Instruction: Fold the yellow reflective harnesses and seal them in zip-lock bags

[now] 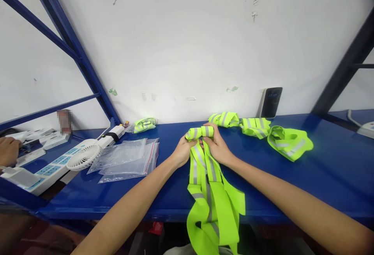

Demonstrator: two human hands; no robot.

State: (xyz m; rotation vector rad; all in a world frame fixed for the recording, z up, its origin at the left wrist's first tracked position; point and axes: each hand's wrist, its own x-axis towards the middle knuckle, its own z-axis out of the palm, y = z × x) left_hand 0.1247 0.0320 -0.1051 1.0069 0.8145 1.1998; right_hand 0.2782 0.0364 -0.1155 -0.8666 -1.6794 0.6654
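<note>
Both hands grip a neon-yellow reflective strap vest (201, 161) with silver stripes. Its top end is rolled into a short bundle, and the loose straps hang down over the table's front edge. My left hand (184, 150) closes round the left end of the roll. On the right end, my right hand (216, 146) is closed, with fingers behind the roll and thumb in front. Behind the hands lie several folded bundles of the same material: one rolled bundle (224, 119), another bundle (255, 126) and a looser bundle (289, 142).
Clear zip bags (128, 159) lie left on the blue table (172, 192), near a packed bundle (144, 125). A white fan (83, 157) and power strip (55, 165) are further left. A phone (271, 102) leans on the wall. Another person's hand (9, 150) is at far left.
</note>
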